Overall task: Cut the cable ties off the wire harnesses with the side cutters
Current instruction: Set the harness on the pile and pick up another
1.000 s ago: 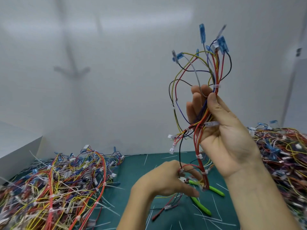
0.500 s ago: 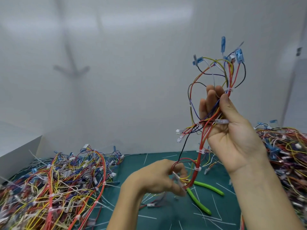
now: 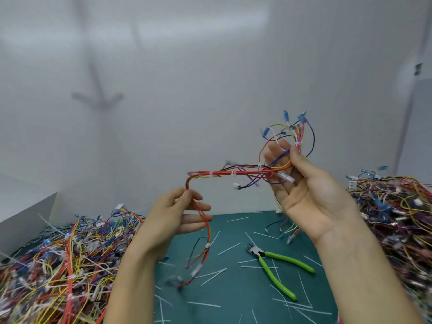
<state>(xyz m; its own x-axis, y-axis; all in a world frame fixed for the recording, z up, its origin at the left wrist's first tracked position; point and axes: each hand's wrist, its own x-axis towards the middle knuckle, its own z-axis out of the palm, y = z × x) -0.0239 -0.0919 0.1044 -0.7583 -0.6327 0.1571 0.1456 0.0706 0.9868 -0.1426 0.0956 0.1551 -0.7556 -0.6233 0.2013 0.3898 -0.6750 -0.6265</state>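
A green mat covers the work surface. On it a heap of harnesses fills the near left and a second heap lies at the right. Above the mat, between the heaps, one wire harness is held in the air. Its long middle run lies about level, from left to right. At its left end it bends and hangs down toward the mat. At its right end it turns upward into a fan of blue terminals.

The right hand, palm toward the camera, clamps the right end with its thumb against the fingers. The left hand pinches the bend between thumb and forefinger, the other fingers straight.

The harness looks light, limp and a little springy. It should hold steadier for a cut if gripped just beside a tie with the run pulled taut.

The side cutters lie unheld on the mat, near right, with their nose pointing far-left. One hand must likely let go to fetch them.

White cable ties still bind the run. They are small and stiff, so the cut risks nicking insulation. White offcuts litter the mat.
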